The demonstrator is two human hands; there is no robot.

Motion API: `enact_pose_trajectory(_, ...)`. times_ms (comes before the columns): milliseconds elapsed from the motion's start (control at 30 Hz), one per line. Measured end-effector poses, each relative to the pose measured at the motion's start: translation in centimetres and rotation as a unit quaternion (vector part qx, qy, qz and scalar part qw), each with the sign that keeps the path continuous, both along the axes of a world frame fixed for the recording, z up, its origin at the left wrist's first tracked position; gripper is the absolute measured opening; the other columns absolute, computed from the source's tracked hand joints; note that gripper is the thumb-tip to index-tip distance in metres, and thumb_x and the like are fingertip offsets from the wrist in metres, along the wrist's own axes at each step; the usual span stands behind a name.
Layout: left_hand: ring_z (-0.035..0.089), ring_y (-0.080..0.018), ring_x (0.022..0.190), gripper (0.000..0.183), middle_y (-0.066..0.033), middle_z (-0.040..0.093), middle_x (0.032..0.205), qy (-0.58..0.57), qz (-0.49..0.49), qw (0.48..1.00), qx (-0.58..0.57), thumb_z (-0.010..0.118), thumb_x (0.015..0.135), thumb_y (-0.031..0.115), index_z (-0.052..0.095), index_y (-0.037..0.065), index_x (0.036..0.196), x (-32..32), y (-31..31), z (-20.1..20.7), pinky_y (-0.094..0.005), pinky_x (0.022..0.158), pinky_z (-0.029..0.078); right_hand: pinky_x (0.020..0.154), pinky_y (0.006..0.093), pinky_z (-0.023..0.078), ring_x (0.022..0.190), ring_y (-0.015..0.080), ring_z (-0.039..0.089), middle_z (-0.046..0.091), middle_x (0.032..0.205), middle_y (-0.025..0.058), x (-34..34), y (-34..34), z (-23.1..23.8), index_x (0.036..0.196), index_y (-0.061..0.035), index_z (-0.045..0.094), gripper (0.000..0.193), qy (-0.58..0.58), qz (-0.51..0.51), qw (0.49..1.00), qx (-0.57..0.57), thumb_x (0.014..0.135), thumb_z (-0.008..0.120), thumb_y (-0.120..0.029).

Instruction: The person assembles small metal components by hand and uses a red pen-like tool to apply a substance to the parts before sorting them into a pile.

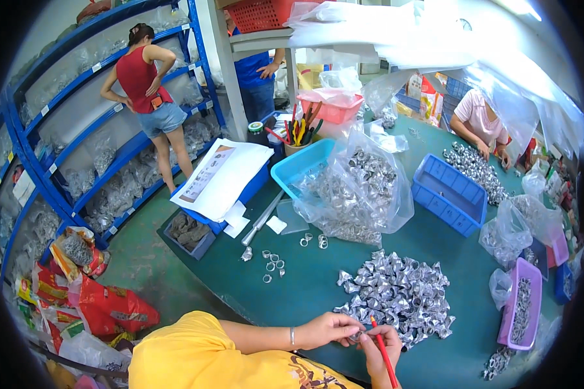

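Observation:
My left hand, with a bracelet at the wrist, is closed in a pinch on a small silver metal ring. Opposite it, my right hand holds a slim red pencil-like tool, its pointed tip up; the fingertips also meet at the ring. Just beyond both hands lies a heap of silver rings on the green table. Several loose rings are spread left of the heap, near a tapered metal ring stick.
A bag of rings slumps over a light-blue basket. Beyond the heap stands a blue bin; a purple tray is at right. Papers lie at left. A co-worker handles rings across the table; another person stands by shelves.

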State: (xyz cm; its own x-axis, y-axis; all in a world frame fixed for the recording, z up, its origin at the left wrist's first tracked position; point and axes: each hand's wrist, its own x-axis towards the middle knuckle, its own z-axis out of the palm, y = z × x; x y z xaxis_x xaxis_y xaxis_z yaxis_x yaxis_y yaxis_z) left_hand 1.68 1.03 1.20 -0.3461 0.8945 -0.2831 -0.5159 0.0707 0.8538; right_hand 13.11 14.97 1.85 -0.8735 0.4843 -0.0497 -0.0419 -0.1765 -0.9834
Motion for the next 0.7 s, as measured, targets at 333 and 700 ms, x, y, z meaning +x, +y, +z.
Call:
enact_pose_trajectory(333,0.060,-0.0133,0.083,0.029,-0.0065,0.062,0.098,-0.221,0.029,0.974,0.036,0.056,0.091,0.016,0.055,0.001,0.116,-0.1,0.4,0.6,-0.0261,0.075,0.051,0.062,0.0256,0.045,0.065,0.0128,0.052,0.056,0.075,0.0091,0.5,0.0,1.3,0.097,-0.0023,0.048,0.012,0.084,-0.031,0.995,0.038,0.086,0.053,-0.002)
enact_pose_trajectory(700,0.062,-0.0156,0.083,0.030,-0.0102,0.063,0.098,-0.174,0.073,0.981,0.051,0.061,0.086,0.008,0.056,-0.003,0.114,-0.4,-0.7,1.3,-0.0251,0.076,0.050,0.072,0.0279,0.048,0.079,0.0173,0.059,0.063,0.089,0.0120,1.4,0.2,1.1,0.106,0.0022,0.056,0.018,0.099,-0.089,0.962,0.241,0.093,0.048,-0.007)
